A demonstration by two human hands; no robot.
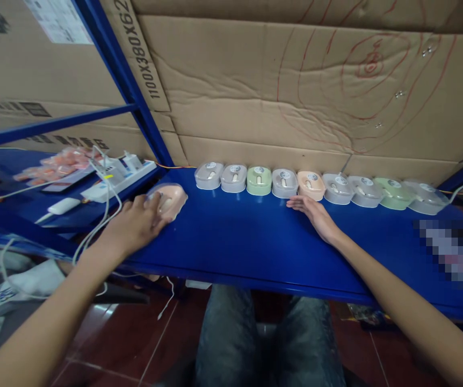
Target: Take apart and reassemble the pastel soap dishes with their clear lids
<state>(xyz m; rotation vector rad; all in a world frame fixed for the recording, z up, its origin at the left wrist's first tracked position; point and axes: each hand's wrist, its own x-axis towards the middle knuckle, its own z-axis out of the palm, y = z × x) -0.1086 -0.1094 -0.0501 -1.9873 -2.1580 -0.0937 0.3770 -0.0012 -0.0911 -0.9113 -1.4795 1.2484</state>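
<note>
A pale pink plastic case (177,200) with a clear cover is at the left end of the blue table. My left hand (145,217) is closed over its left part, fingers curled across the top and thumb along the near side; the palm hides some of the case. My right hand (312,212) is just in front of the row of similar cases, fingers stretched out together and holding nothing. Its fingertips are closest to a grey case (284,185) and a peach case (311,187); whether they touch is unclear.
Along the cardboard wall (255,97) stand more grey and green cases (259,181) in a line. At left, beyond a blue frame post, are a power strip (118,180), white cables and bagged orange items (62,164). A pixelated patch covers the table's right end.
</note>
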